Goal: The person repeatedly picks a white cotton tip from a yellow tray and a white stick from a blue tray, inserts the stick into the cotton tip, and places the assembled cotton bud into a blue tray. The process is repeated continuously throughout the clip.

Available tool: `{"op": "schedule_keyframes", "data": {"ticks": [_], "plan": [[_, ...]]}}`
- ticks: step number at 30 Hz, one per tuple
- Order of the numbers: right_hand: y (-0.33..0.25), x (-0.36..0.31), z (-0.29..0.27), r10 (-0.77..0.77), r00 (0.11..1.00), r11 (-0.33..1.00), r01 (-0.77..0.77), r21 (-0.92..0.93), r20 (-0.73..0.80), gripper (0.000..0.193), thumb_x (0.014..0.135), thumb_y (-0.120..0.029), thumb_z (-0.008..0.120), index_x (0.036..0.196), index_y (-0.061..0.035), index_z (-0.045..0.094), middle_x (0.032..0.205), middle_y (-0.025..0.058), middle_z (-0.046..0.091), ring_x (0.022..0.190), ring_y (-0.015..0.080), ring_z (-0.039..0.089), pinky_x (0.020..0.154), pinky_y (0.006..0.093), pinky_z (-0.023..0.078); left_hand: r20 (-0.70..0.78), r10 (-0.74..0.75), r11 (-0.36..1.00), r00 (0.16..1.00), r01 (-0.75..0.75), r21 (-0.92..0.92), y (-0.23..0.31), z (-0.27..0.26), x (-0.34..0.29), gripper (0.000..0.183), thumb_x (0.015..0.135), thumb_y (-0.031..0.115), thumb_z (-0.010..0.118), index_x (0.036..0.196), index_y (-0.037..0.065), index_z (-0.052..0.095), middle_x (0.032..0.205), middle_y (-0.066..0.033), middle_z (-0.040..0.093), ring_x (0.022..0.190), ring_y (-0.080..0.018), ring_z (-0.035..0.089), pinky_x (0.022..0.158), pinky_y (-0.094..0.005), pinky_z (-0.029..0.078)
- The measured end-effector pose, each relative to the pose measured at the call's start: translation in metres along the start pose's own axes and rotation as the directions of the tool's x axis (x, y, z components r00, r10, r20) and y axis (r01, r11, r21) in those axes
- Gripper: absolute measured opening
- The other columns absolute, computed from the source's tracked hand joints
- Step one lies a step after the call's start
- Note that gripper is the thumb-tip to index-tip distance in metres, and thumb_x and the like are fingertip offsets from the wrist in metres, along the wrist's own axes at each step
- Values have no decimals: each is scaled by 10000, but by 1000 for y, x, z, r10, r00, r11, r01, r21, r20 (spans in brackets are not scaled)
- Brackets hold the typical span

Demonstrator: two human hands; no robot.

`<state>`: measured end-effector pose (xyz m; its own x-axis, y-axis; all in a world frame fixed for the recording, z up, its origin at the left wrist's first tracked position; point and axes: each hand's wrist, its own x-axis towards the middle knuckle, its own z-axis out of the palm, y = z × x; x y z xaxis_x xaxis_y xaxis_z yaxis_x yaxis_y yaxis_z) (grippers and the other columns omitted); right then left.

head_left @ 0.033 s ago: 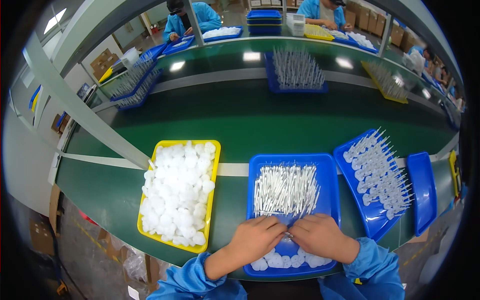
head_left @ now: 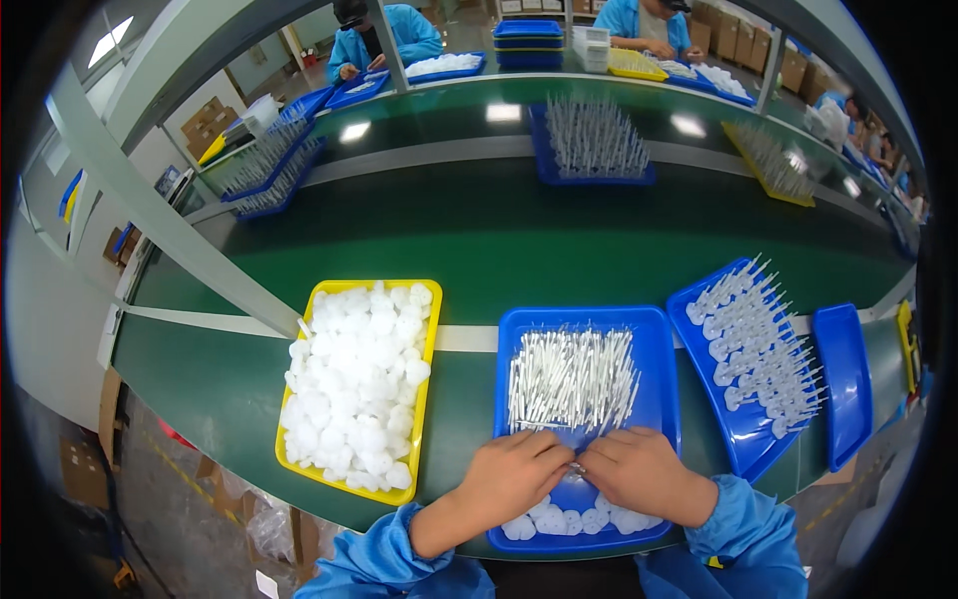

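Almost nothing has just changed: your left hand [head_left: 511,475] and right hand [head_left: 636,471] hold the same pose, so the handling looks mid-step. Both sides of your grip have fingertips pinching a small clear piece [head_left: 574,474], partly hidden, above the blue tray [head_left: 657,399]. From it, white sticks [head_left: 571,379] lie at 12 o'clock, white rounded pieces [head_left: 571,522] at 6. Against the earlier frame, the nearer trays merely appear nudged toward 3 o'clock.

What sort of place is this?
Probably a factory's hand-assembly area: a long green worktable, a blue rectangular plastic tray of thin white sticks, and people in blue workwear beyond.
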<state>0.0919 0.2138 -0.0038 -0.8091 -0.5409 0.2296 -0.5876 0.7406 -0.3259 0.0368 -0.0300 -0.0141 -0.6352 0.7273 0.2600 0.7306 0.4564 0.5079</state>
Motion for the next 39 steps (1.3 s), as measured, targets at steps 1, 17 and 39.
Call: {"op": "schedule_keyframes", "data": {"ticks": [1, 17, 39], "plan": [[-1, 1, 1, 2, 1000, 999, -1, -32, 16, 159, 882, -194, 808, 1006, -150, 718, 925, -3, 693, 855, 210, 710, 747, 377, 542, 6, -13, 1000, 1000, 13, 8, 1, -1, -1, 163, 903, 175, 837, 1055, 155, 781, 1057, 4, 746, 897, -241, 748, 757, -364, 608], [-4, -128, -38, 513, 748, 858, -460, 228, -422, 274, 841, -173, 899, 1098, -163, 803, 1041, 34, 815, 913, 238, 769, 782, 372, 550, -101, 1, 993, 995, -13, -116, 7, 9, 0, 289, 858, -19, 767, 1126, 66, 837, 1208, -92, 771, 944, -281, 714, 865, -397, 537], [32, -161, -56, 658, 505, 638, -768, 57, -559, 124, 919, -136, 821, 1035, -95, 813, 980, 71, 803, 789, 266, 752, 746, 420, 551, -38, 5, 994, 999, -9, -111, 9, -3, 5, 280, 863, -17, 794, 1130, 59, 839, 1179, -103, 784, 982, -288, 743, 837, -390, 551]]}}
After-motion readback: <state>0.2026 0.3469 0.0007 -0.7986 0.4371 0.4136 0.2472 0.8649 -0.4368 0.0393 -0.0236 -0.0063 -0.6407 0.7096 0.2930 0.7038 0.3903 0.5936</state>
